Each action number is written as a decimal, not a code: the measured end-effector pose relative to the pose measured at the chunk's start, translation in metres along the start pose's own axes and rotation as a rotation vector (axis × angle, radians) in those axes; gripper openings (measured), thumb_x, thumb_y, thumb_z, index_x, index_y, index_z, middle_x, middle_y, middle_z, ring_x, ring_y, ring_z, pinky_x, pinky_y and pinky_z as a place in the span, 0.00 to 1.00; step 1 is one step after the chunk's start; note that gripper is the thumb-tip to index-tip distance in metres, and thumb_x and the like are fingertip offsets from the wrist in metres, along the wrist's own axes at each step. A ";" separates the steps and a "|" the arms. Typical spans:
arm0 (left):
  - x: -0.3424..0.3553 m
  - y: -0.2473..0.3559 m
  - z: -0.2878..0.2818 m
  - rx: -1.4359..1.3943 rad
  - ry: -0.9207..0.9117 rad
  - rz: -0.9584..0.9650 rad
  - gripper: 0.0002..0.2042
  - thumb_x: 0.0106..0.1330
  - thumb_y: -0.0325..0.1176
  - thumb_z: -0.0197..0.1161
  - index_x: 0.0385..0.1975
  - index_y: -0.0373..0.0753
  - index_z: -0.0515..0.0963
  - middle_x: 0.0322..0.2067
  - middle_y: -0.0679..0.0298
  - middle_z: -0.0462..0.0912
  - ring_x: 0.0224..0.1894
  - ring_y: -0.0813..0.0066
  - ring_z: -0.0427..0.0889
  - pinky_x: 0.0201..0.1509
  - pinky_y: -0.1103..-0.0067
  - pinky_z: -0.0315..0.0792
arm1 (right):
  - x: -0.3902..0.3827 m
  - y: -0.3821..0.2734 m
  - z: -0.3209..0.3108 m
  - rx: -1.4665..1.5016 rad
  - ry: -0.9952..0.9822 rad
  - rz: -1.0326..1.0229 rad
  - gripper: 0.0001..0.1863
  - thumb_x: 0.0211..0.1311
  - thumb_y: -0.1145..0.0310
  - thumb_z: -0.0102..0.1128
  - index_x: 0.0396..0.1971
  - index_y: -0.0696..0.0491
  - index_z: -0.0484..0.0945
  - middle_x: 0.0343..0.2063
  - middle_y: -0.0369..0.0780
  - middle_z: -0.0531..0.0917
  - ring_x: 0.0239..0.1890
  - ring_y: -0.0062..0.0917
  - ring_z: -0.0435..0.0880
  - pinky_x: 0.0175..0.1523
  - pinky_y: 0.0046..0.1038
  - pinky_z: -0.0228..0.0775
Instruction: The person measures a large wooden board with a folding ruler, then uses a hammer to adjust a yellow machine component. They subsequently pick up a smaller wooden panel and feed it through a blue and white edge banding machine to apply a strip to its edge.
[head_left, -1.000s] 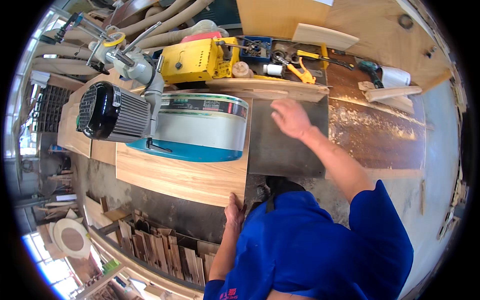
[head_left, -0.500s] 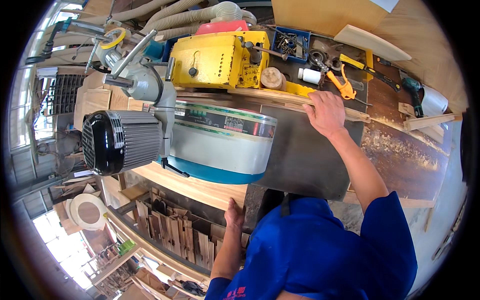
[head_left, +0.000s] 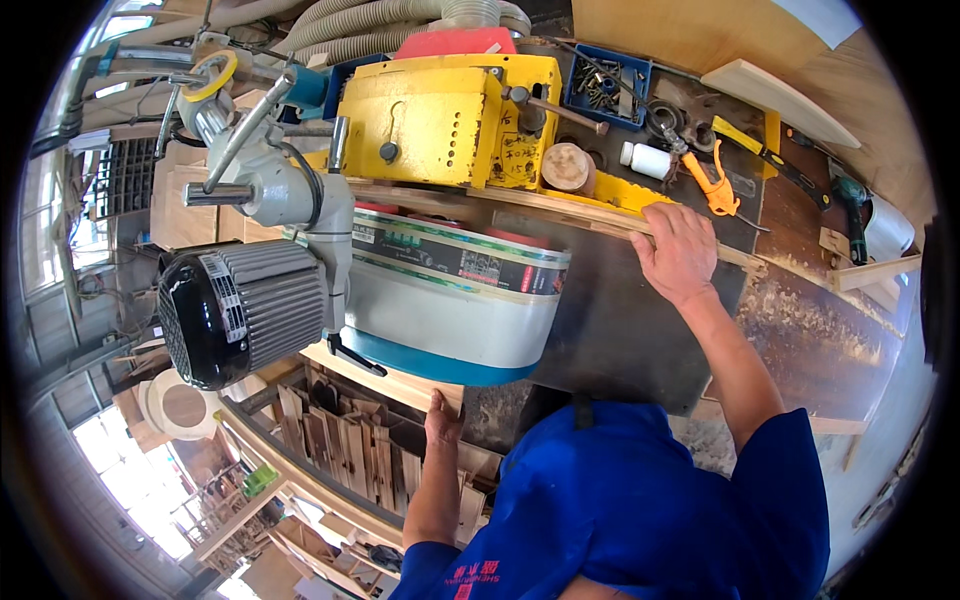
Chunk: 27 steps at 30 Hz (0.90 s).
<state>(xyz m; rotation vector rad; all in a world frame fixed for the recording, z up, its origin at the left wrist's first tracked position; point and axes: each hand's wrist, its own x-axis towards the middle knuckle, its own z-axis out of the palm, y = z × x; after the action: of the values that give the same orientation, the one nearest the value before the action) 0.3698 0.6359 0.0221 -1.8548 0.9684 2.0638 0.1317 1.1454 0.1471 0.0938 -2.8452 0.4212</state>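
Observation:
My left hand (head_left: 443, 418) grips the right end of a pale wooden board (head_left: 408, 388), thumb on its top face; the fingers beneath are hidden. Most of that board lies out of sight under a machine's light grey and teal housing (head_left: 455, 335). On the other side of the housing, my right hand (head_left: 680, 255) is hooked over a long wooden strip (head_left: 590, 212), fingers over its top and thumb on the near side. The strip runs along the far side of a dark metal table (head_left: 630, 320).
A black finned motor (head_left: 250, 310) sticks out at left. Behind the strip stand a yellow machine box (head_left: 420, 125), a blue hardware bin (head_left: 608, 88), a white bottle (head_left: 648, 160) and an orange-handled tool (head_left: 715, 185). Sawdust (head_left: 800, 330) covers the right-hand bench. Offcuts (head_left: 340, 440) stand below left.
The wooden board has slid left under the housing with my left hand on its end, so less of it shows. My right hand stays on the strip. The whole view has shifted slightly.

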 end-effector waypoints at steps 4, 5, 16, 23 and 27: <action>0.013 0.015 -0.006 -0.039 0.030 0.004 0.16 0.71 0.52 0.53 0.49 0.51 0.78 0.56 0.66 0.76 0.60 0.61 0.71 0.66 0.61 0.60 | 0.001 0.000 0.001 -0.006 0.022 -0.017 0.17 0.58 0.53 0.59 0.40 0.50 0.77 0.40 0.36 0.81 0.45 0.32 0.79 0.49 0.36 0.66; 0.013 0.022 -0.004 -0.044 0.016 -0.003 0.16 0.71 0.52 0.53 0.49 0.51 0.78 0.56 0.66 0.76 0.59 0.61 0.71 0.66 0.60 0.60 | 0.001 -0.001 0.001 -0.007 0.022 -0.019 0.17 0.58 0.54 0.60 0.40 0.50 0.77 0.39 0.36 0.81 0.45 0.32 0.79 0.49 0.36 0.66; 0.034 0.077 -0.011 -0.072 -0.007 0.020 0.15 0.69 0.50 0.57 0.47 0.50 0.79 0.52 0.66 0.80 0.55 0.61 0.76 0.60 0.60 0.67 | 0.001 -0.005 0.001 -0.039 0.034 -0.024 0.16 0.56 0.55 0.62 0.38 0.50 0.77 0.39 0.36 0.81 0.44 0.32 0.78 0.48 0.36 0.66; 0.030 0.111 0.010 0.038 0.180 0.095 0.16 0.68 0.52 0.59 0.48 0.52 0.78 0.53 0.68 0.78 0.57 0.65 0.72 0.58 0.63 0.64 | -0.003 -0.006 -0.001 -0.049 -0.011 -0.001 0.15 0.56 0.57 0.62 0.38 0.50 0.77 0.39 0.36 0.81 0.45 0.31 0.78 0.50 0.36 0.65; 0.030 0.132 0.009 0.076 0.168 0.096 0.17 0.69 0.51 0.58 0.51 0.52 0.75 0.56 0.70 0.75 0.57 0.67 0.71 0.57 0.65 0.64 | -0.004 -0.008 0.002 -0.043 -0.013 0.011 0.15 0.58 0.56 0.60 0.39 0.50 0.77 0.39 0.36 0.81 0.46 0.32 0.78 0.51 0.37 0.65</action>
<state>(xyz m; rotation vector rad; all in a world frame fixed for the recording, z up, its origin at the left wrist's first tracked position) 0.2840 0.5319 0.0377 -2.0049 1.1811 1.9168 0.1363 1.1376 0.1464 0.0732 -2.8674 0.3632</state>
